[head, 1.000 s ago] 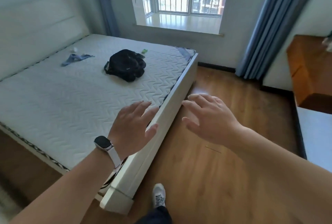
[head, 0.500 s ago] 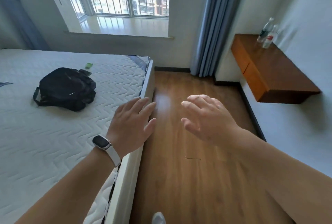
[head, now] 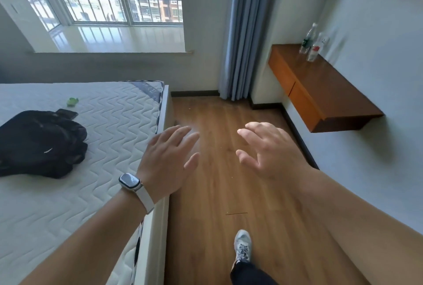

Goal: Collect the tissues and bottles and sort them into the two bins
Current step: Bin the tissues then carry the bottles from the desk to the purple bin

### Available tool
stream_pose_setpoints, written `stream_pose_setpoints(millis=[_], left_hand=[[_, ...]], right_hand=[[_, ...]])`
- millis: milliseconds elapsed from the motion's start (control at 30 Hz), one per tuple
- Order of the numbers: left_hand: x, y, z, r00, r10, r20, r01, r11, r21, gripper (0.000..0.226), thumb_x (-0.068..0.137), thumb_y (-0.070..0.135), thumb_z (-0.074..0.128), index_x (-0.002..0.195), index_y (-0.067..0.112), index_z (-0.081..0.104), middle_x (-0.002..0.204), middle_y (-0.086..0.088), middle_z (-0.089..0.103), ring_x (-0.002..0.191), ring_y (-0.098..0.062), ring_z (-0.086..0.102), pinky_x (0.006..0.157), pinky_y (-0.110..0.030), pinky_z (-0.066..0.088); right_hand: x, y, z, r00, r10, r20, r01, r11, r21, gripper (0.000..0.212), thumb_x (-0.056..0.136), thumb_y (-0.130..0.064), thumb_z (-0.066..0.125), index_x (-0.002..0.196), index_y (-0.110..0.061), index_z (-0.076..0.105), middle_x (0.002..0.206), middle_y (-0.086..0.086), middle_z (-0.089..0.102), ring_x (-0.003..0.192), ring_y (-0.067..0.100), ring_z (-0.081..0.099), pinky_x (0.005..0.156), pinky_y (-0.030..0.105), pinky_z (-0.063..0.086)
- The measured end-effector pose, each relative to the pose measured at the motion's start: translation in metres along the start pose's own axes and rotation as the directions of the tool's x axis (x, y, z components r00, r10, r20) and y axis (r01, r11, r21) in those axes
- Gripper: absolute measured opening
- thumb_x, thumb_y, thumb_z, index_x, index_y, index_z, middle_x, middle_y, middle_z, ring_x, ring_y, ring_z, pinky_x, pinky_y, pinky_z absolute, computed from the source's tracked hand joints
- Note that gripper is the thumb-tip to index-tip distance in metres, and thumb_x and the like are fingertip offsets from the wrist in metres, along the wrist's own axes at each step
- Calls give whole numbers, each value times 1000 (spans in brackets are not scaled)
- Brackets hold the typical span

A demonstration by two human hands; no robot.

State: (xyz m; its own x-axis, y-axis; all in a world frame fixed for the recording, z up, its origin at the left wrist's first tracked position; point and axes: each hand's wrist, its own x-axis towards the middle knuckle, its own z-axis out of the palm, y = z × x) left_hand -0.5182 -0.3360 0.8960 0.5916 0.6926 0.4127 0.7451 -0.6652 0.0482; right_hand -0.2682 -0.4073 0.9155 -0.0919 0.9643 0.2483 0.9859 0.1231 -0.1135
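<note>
Swinging further right since a moment ago, the person has brought the wooden worktop (head: 332, 88) on the far wall fuller into sight, while the bed (head: 103, 152) and the black backpack (head: 39, 143) on it have slid off to the left. Both arms have kept their pose through the turn.

The left hand (head: 168, 159), a watch (head: 129, 181) on its wrist, floats over the bed's near edge with fingers spread and straight, touching nothing. The right hand (head: 267, 149) hangs beside it over the wooden floor (head: 217, 193), fingers fanned and a little bent, also empty. Held out in front like that, they look to me like hands made ready while walking, not yet committed to any grasp.

What they are after seems to be the two bottles (head: 307, 41). These are clear plastic, upright, side by side at the back of the worktop against the wall, one green-labelled, one red. They lie ahead and to the right of the right hand, well apart from it, and further yet from the left. A green scrap (head: 72, 101) on the bed is too small to name.
</note>
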Motion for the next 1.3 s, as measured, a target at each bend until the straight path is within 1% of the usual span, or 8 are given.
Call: stream_pose_setpoints(millis=[133,267,400,500,733,1033,1133,1300], left_hand=[[44,-5,16,1000,18,10,-18,1000,23,44,88,41,52,125,18,60,130,-5,60,124,-27,53,98,-44,44],[96,-6,35,999,27,31,-29,999,43,47,90,43,45,126,18,60,131,-5,60,123,-27,53,97,-44,44],[157,-4,59,997,33,71,-37,998,58,46,90,43,47,128,19,59,132,-4,60,125,-26,52,99,-42,43],[209,1,75,994,56,97,-61,997,49,47,92,45,43,128,20,58,134,-3,58,126,-25,51,100,-42,42],[313,26,112,994,96,45,-97,995,19,49,91,46,41,128,19,58,133,-3,58,126,-26,51,99,-45,44],[392,23,160,984,159,81,-157,987,-40,50,90,47,45,132,21,56,136,0,56,130,-24,48,103,-46,43],[422,10,176,983,172,68,-168,984,-58,50,90,47,46,132,21,56,137,1,55,130,-24,48,103,-46,41],[477,-28,216,976,212,40,-208,974,-90,50,90,47,48,133,22,55,136,2,55,130,-23,47,102,-44,40]], right_hand=[[33,31,13,999,27,-29,-27,999,19,57,90,-53,37,129,-18,57,133,5,55,125,26,48,98,46,40],[72,70,25,998,21,-54,-20,999,28,56,90,-52,40,129,-17,58,132,6,55,123,27,49,96,45,41],[108,123,27,997,39,-70,-36,999,34,54,90,-51,40,128,-17,59,132,7,56,123,27,49,96,44,42],[128,168,24,996,55,-71,-54,998,24,54,91,-52,39,128,-17,58,131,7,56,123,27,49,97,43,41],[171,261,17,990,100,-102,-100,995,-4,49,91,-48,45,126,-16,58,128,7,57,120,26,51,96,43,44],[208,315,26,977,185,-107,-186,983,8,51,90,-49,42,125,-15,60,126,7,58,118,26,52,95,42,44],[234,326,34,974,211,-80,-212,977,5,53,91,-49,41,126,-14,59,127,8,58,119,26,51,96,42,44],[287,344,51,967,250,-58,-254,965,-65,54,91,-49,41,127,-14,59,127,8,58,120,27,51,96,42,45]])
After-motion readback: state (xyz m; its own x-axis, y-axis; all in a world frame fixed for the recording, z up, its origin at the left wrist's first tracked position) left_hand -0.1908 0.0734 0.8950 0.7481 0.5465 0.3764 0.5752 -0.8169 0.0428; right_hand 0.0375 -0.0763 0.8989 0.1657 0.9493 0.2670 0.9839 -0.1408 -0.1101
